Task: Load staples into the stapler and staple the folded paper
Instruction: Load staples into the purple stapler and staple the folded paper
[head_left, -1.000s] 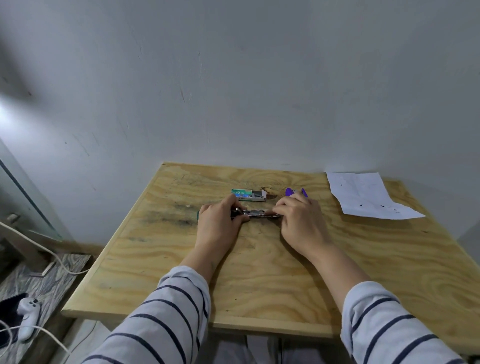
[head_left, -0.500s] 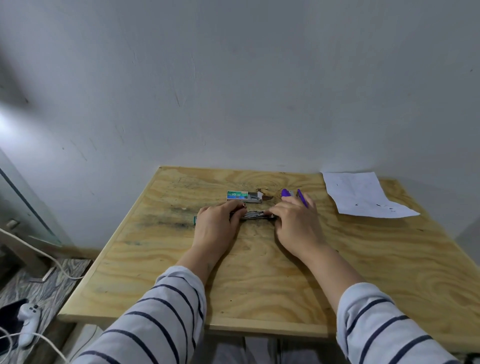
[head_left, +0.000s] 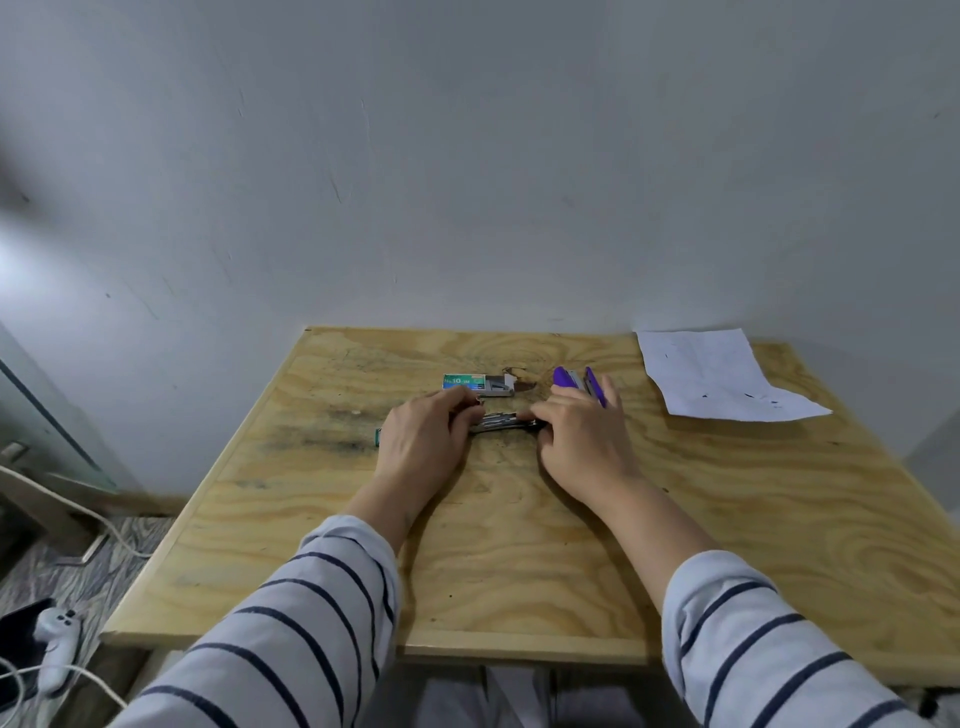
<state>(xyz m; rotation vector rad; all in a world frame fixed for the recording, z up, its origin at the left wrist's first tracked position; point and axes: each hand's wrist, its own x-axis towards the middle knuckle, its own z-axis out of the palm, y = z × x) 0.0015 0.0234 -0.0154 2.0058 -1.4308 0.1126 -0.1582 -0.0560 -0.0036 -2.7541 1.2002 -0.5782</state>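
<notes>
Down on the floor at the far left lies a white game controller (head_left: 54, 642) with a white cord (head_left: 62, 506) running past it. Next comes the light brown plywood table (head_left: 519, 545), pushed up against a pale grey wall (head_left: 467, 156). Both arms wear white sleeves with thin dark stripes (head_left: 291, 623). Near the middle of the table, the left hand (head_left: 423, 441) has its fingers curled around the left end of an opened silver metal stapler (head_left: 501, 422), which lies flat on the wood; a small green bit (head_left: 378, 437) peeks out at the left side of this hand. Just behind the stapler sits a small green and grey box of staples (head_left: 475, 383), slid partly open. On the right end of the stapler, the right hand (head_left: 584, 441) pinches the metal with its thumb and first fingers. I cannot tell if any staples are inside yet. Just behind the right hand's fingers lies a purple plastic stapler part (head_left: 574, 380). Well apart, at the back right corner of the table, lies the white sheet of paper (head_left: 711, 375), flat, with a few small dark marks on it.
</notes>
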